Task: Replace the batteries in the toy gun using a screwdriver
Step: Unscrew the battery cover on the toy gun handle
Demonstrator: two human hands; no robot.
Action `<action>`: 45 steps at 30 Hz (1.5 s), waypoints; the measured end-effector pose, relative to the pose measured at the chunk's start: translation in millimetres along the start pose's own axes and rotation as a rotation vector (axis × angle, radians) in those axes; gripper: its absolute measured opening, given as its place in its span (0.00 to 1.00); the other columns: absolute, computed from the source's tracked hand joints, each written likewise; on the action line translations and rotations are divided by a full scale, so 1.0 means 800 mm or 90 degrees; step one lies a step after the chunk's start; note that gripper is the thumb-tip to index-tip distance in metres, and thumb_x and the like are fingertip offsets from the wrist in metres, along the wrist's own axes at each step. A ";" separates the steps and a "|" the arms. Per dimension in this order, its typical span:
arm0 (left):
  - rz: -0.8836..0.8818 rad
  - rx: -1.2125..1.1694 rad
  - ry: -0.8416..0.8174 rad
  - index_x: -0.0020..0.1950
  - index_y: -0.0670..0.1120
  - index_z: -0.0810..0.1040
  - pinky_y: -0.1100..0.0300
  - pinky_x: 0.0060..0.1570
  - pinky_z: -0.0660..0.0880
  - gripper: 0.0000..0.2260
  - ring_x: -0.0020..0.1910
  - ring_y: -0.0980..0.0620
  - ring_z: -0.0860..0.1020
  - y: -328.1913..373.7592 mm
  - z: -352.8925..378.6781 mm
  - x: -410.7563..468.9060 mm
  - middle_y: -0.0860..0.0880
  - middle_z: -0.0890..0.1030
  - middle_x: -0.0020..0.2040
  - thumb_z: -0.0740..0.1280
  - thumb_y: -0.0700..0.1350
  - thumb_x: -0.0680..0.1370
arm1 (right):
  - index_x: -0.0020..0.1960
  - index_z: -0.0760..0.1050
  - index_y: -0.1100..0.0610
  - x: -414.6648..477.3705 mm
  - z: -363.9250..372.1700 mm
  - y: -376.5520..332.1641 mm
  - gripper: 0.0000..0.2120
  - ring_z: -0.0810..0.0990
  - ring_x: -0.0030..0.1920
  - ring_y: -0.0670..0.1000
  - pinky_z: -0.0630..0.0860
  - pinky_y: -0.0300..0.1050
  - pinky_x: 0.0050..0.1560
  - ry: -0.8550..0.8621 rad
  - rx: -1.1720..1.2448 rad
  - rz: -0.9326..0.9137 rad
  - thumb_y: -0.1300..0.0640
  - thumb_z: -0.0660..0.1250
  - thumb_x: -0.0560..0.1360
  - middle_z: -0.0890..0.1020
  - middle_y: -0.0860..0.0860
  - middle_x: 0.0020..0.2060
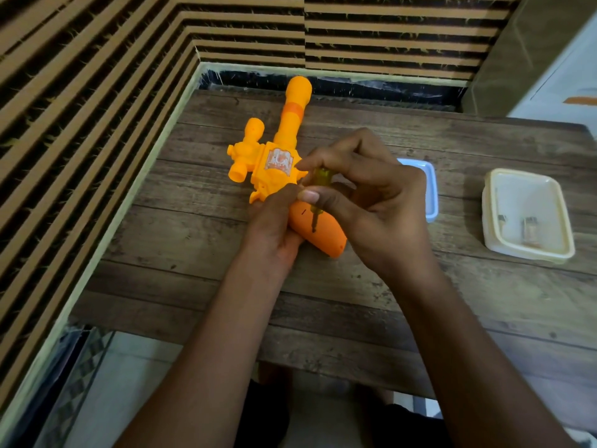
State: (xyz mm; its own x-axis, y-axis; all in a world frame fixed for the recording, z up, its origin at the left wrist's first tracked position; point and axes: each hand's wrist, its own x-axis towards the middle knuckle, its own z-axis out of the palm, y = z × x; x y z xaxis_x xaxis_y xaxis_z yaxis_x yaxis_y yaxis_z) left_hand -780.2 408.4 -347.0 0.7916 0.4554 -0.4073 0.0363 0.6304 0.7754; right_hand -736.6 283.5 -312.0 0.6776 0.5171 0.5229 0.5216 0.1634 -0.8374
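The left forearm [223, 324] and right forearm [458, 334] rise from the bottom edge and converge at mid-frame. There the right hand [371, 195] pinches the screwdriver [315, 219] by its yellow-green handle, with thumb and fingertips curled round it. The shaft angles down and its tip rests on the butt of the gun [277, 150]. That light fingertip hold suits twirling a small screw rather than forcing it.

The left hand [274, 221] clasps the gun where butt meets body, likely to steady it against the turning. The gun lies on its side on the table [323, 302], a little above centre. Its barrel points to the top of the frame and its butt toward the person, so the worked face is up. I judge this to be the screw step on the battery cover. Whether the screw is being loosened or tightened cannot be told.

At right of centre a blue tray [432, 195] sits half behind the right hand, its contents hidden. Further right, well apart from the gun, a white tub [523, 189] holds a few small items, possibly batteries, too blurred to name. The screw and the cover's outline cannot be made out, since the tip and the hands cover much of the butt.
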 end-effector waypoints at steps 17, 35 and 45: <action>0.003 -0.019 0.053 0.72 0.42 0.78 0.39 0.56 0.82 0.33 0.64 0.35 0.82 -0.007 -0.004 0.013 0.35 0.82 0.66 0.79 0.46 0.67 | 0.61 0.81 0.59 -0.013 -0.009 0.001 0.12 0.83 0.52 0.64 0.78 0.67 0.53 -0.051 0.019 0.028 0.69 0.65 0.82 0.84 0.59 0.47; -0.014 -0.025 0.009 0.71 0.38 0.78 0.33 0.65 0.76 0.28 0.67 0.33 0.80 -0.014 -0.014 0.022 0.34 0.82 0.66 0.71 0.38 0.70 | 0.56 0.84 0.58 -0.008 -0.005 -0.007 0.10 0.84 0.52 0.56 0.81 0.59 0.50 0.032 -0.008 0.011 0.68 0.74 0.76 0.83 0.57 0.49; -0.022 -0.013 0.058 0.54 0.45 0.83 0.46 0.50 0.83 0.08 0.57 0.41 0.83 -0.010 -0.006 0.018 0.40 0.85 0.53 0.68 0.34 0.79 | 0.61 0.82 0.62 -0.007 -0.005 -0.008 0.13 0.85 0.56 0.50 0.81 0.52 0.60 0.026 0.064 0.046 0.71 0.67 0.80 0.86 0.53 0.51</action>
State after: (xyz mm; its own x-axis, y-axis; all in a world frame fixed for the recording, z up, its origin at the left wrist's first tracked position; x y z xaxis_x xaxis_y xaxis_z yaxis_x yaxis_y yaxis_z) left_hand -771.6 413.0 -361.0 0.7314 0.4877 -0.4767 0.0492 0.6595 0.7501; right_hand -742.0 276.2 -309.0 0.7332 0.4966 0.4646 0.4175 0.2107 -0.8839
